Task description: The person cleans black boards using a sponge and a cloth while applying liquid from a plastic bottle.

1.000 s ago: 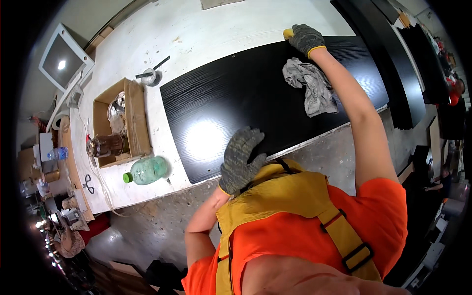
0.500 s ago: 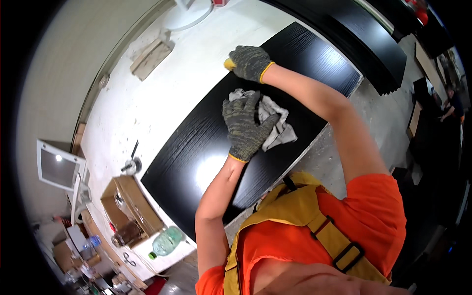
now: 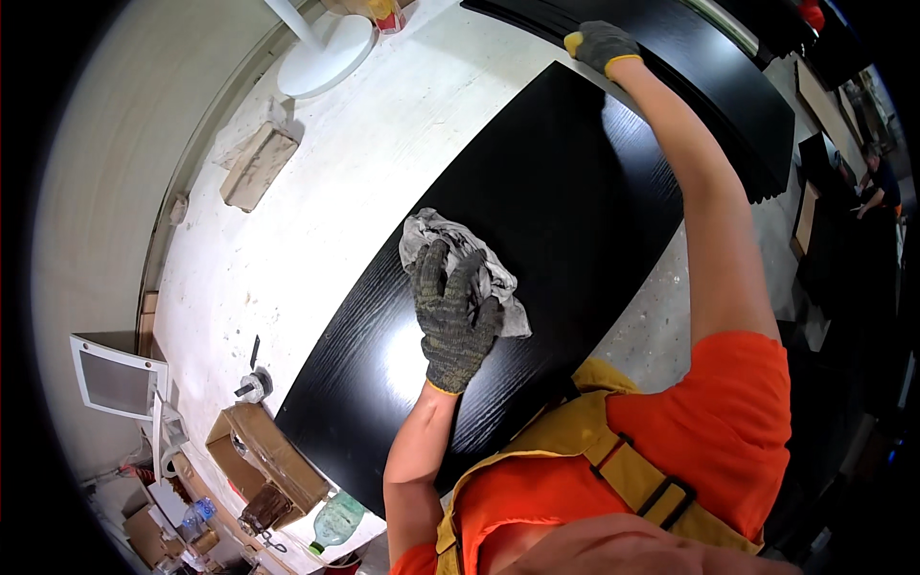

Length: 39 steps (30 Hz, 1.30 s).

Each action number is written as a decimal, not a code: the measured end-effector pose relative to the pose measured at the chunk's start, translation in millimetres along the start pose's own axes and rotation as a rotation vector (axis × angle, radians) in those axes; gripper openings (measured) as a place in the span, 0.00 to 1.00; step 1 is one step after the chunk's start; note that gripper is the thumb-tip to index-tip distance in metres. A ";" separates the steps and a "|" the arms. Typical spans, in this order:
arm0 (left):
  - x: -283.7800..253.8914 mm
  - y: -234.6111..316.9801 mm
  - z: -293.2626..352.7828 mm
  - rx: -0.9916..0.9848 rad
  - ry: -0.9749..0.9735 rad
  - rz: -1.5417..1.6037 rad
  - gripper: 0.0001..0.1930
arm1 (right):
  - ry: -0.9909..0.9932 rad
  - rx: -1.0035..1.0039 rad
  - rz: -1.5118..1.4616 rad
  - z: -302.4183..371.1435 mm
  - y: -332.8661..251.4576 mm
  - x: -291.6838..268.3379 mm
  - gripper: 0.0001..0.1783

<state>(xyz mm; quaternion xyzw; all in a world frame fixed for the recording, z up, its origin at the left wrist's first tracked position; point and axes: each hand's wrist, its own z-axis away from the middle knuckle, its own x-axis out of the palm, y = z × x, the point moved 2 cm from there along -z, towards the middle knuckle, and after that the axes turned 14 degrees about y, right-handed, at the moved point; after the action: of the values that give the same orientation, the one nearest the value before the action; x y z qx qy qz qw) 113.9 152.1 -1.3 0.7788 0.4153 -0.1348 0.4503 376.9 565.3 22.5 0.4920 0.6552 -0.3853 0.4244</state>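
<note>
My left hand (image 3: 456, 316), in a dark grey knit glove, presses a crumpled pale grey rag (image 3: 503, 287) onto a black wood-grained panel (image 3: 565, 192). Its fingers are slightly bent over the cloth, which bunches out beyond them and beside the thumb. My right hand (image 3: 606, 46), gloved alike, is closed at the near edge of a stack of black panels (image 3: 690, 57) at the far right. A small yellow piece (image 3: 573, 43) shows at its fingers; its kind cannot be made out.
The panel lies on a white table (image 3: 240, 278). At the near left are a cardboard box (image 3: 278, 460), a green-tinted plastic bottle (image 3: 338, 519) and a small metal tool (image 3: 253, 386). A worn block (image 3: 259, 168) and a white round base (image 3: 331, 57) stand farther off. Another person (image 3: 877, 187) is at the far right.
My right hand has moved away to the far right, from the panel's far edge to the stacked panels. My left hand has drawn the rag nearer and slightly left across the panel.
</note>
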 end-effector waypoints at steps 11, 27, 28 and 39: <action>-1.6 -7.0 2.4 -0.101 0.041 0.058 0.37 | -0.143 -0.036 -0.566 32.1 -7.5 -0.8 0.16; -3.4 3.6 3.2 -0.137 0.099 0.127 0.34 | -0.125 0.242 -0.574 264.4 140.4 -112.7 0.18; -3.8 1.5 2.6 -0.089 0.117 0.081 0.33 | -0.125 0.253 -0.570 275.1 140.7 -123.0 0.18; 1.3 13.1 -3.7 -0.021 0.029 -0.125 0.40 | 0.231 0.399 -0.778 297.0 140.5 -82.4 0.29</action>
<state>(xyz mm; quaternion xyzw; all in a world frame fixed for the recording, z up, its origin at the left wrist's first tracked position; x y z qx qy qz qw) 124.1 152.5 7.7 0.7486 0.4710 -0.1470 0.4429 578.9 295.9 -14.5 0.3209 0.7476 -0.5774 0.0688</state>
